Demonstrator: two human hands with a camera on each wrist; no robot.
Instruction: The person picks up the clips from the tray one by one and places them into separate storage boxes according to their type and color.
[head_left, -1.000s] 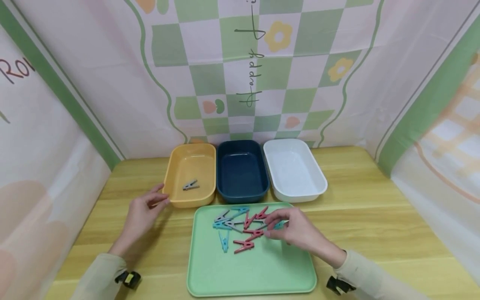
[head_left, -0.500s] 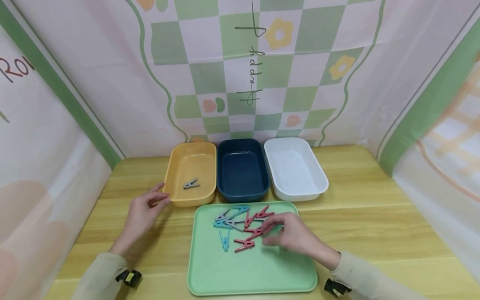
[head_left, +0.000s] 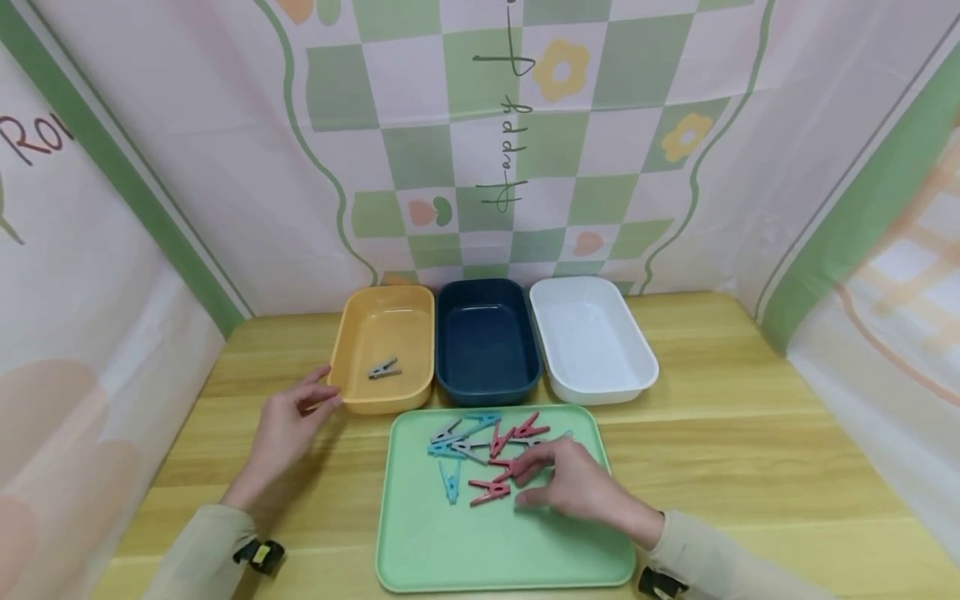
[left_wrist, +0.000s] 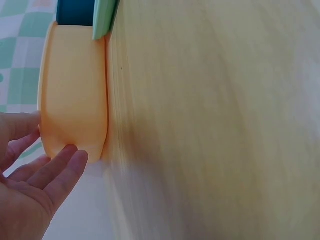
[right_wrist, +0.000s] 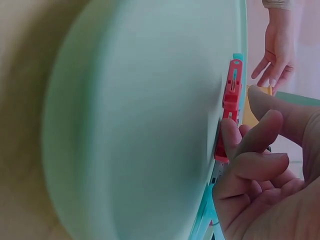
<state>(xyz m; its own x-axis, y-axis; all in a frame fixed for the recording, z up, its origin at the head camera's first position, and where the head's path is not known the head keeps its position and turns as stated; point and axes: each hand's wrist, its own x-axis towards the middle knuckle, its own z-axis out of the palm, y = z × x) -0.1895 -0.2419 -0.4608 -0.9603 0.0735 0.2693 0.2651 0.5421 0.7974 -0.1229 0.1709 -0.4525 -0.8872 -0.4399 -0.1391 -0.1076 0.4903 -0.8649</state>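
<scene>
My left hand point(head_left: 288, 425) rests its fingertips against the near left corner of the yellow bin point(head_left: 386, 323), its fingers loosely extended. A grey clothespin point(head_left: 384, 368) lies inside that bin. Over the green tray point(head_left: 457, 550), my right hand point(head_left: 576, 485) hangs with thumb and index finger apart and nothing between them. Its index fingertip is at a red clothespin point(head_left: 501, 467), partly covering it; I cannot tell whether they touch. Another red clothespin point(head_left: 489, 492) lies just left of the thumb. Several red, blue and grey clothespins are clustered toward the tray's far side, some overlapping.
A dark blue bin point(head_left: 487, 333) and a white bin point(head_left: 592, 333) stand beside the yellow one, behind the tray. All rest on a wood-grain table point(head_left: 720, 417). A patterned cloth backdrop point(head_left: 547, 133) rises behind the bins.
My right hand has moved left and toward the near side of the tray, uncovering clothespins at the far right. The left hand has stayed at the yellow bin's corner.
</scene>
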